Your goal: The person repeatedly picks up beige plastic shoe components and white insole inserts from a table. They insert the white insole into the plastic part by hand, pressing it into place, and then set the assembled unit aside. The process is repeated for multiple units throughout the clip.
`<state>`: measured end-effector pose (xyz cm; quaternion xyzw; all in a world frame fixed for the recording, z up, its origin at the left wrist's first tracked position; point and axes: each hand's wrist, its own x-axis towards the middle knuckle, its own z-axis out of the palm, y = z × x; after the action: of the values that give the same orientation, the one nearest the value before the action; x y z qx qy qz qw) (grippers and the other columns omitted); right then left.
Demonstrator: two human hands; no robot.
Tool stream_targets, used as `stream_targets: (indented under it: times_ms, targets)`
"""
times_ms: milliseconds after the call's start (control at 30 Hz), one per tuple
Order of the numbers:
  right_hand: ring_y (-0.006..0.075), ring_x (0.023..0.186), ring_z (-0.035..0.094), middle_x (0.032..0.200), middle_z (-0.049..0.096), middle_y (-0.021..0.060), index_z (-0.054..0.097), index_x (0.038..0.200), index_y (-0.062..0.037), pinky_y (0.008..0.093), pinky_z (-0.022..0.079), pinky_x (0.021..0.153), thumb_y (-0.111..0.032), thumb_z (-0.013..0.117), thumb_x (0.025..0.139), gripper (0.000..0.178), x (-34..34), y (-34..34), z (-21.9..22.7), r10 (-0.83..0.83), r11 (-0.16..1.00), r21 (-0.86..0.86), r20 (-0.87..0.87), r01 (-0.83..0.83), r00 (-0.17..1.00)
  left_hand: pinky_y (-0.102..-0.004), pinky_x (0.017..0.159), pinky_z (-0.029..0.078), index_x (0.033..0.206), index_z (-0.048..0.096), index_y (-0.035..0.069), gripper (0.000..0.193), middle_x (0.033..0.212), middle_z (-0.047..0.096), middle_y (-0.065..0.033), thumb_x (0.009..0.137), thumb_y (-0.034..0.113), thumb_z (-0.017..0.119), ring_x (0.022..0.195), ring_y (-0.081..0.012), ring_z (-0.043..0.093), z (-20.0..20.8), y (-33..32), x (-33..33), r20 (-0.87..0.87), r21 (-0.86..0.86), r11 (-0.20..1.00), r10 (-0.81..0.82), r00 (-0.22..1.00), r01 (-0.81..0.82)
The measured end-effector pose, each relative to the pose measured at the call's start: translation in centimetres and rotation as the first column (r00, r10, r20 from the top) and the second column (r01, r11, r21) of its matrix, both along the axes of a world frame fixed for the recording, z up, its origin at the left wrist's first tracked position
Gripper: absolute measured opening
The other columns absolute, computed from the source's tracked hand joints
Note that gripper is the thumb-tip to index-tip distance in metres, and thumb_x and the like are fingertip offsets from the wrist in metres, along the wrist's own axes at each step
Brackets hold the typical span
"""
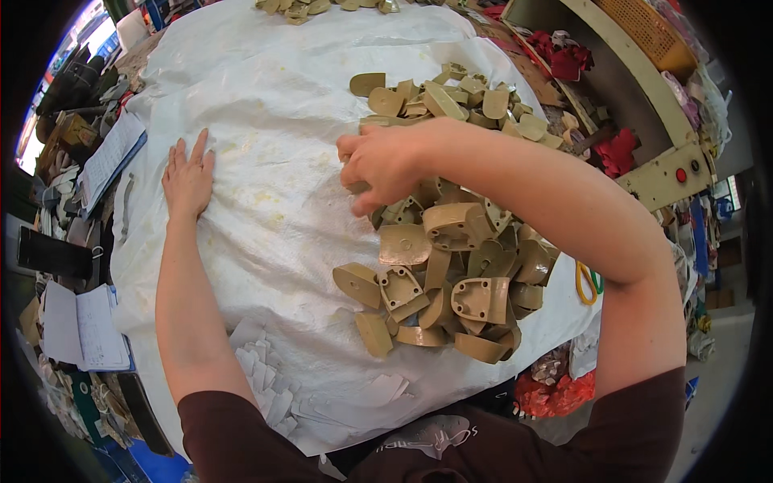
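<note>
The person's right grip [385, 167] reaches across from the right, its fingers curled downward at the left side of a heap of tan blocks [405, 244]; a bit of tan shows beneath the fingers, but I cannot tell whether a block is pinched there or only touched. The left grip [188, 179] holds nothing: it lies open with its palm down and fingers apart on the white sheet [274, 105], well apart from the heap. The blocks have one rounded end and lie jumbled at many angles on the right part of the sheet, some showing hollow undersides with holes, others a smooth, shiny face. More of them spread beyond the right forearm, and another group [318, 7] sits at the far edge. White scraps [266, 378] are piled near the person's body. Left of the sheet are an open notebook [98, 326] and some papers [111, 153]. On the right, scissors [585, 283] show a yellow handle near the bent elbow, and a metal frame [664, 179] carries a red button [681, 175].
</note>
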<state>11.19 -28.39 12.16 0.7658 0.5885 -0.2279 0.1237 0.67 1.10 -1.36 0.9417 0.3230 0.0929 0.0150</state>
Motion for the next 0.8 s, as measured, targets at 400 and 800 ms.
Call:
stream_targets:
  times_ms: [400,800]
  targets:
    - [0.0299,0.113,0.047,0.112,0.056,0.0123,0.061,0.106,-0.0051,0.0378,0.042,0.094,0.007,0.051,0.078,0.033,1.8,-13.2,4.0,0.118,0.882,0.471,-0.235,0.007,0.965,-0.0440,0.113,0.018,0.144,0.033,0.036,0.047,0.152,0.026,-0.0160,0.097,0.042,0.033,0.142,-0.0292,0.019,-1.1,1.2,0.2,0.014,0.004,1.000,-0.025,1.000,0.025]
    - [0.0267,0.104,0.049,0.110,0.055,0.0085,0.061,0.114,-0.0091,0.0355,0.042,0.089,-0.007,0.061,0.083,0.032,-1.5,-20.2,0.6,-0.283,0.579,0.792,-0.030,0.196,0.959,-0.0408,0.115,0.018,0.150,0.004,0.008,0.068,0.149,0.021,-0.0271,0.099,0.036,0.039,0.138,-0.0359,0.025,2.6,7.9,-2.9,0.482,-0.777,0.145,0.764,0.430,0.613]
